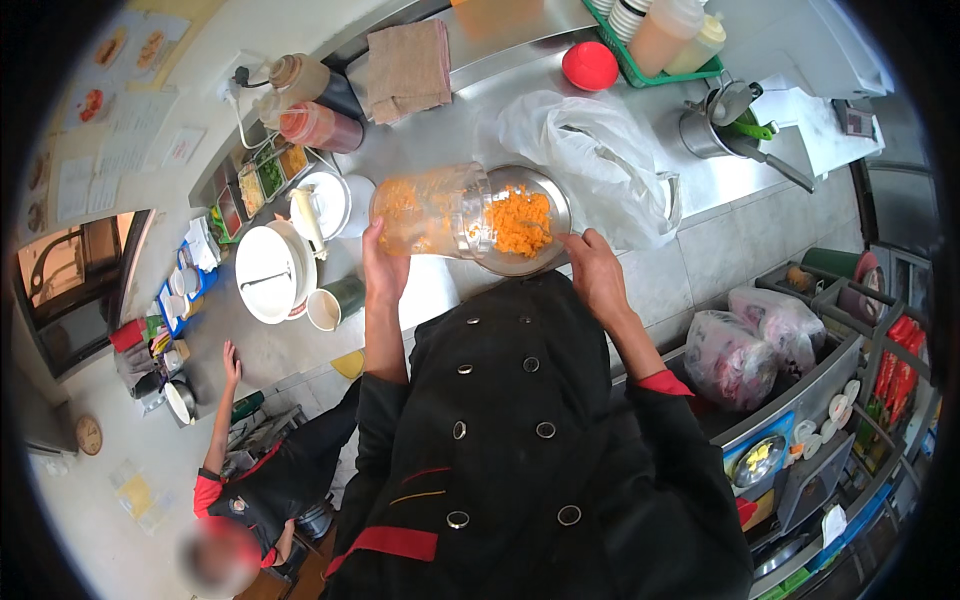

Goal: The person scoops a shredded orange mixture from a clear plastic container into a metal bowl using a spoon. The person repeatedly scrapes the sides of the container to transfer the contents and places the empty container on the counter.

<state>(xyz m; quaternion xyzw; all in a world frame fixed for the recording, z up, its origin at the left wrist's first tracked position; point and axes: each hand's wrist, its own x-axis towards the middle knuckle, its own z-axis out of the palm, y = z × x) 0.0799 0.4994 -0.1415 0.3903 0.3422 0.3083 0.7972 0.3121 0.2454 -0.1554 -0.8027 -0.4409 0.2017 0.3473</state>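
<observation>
A clear jar [431, 212], its inner wall smeared with orange bits, lies tilted on its side in my left hand [386, 266]. Its mouth points right, over a round metal plate [559, 202]. Crumbly orange food [519, 225] is heaped on the plate beside the jar's mouth. My right hand [598, 274] is at the plate's right edge with fingers bent; a thin metal utensil seems to run from them into the food, its handle mostly hidden. Right of the plate, a white plastic bag [592, 157] lies crumpled on the steel counter.
White bowls [266, 274] and a green cup [337, 304] stand to the left, near squeeze bottles [319, 127] and trays of chopped food [270, 172]. A red bowl [590, 66] and a metal pot [697, 131] are beyond the bag. Another person [277, 469] is at lower left.
</observation>
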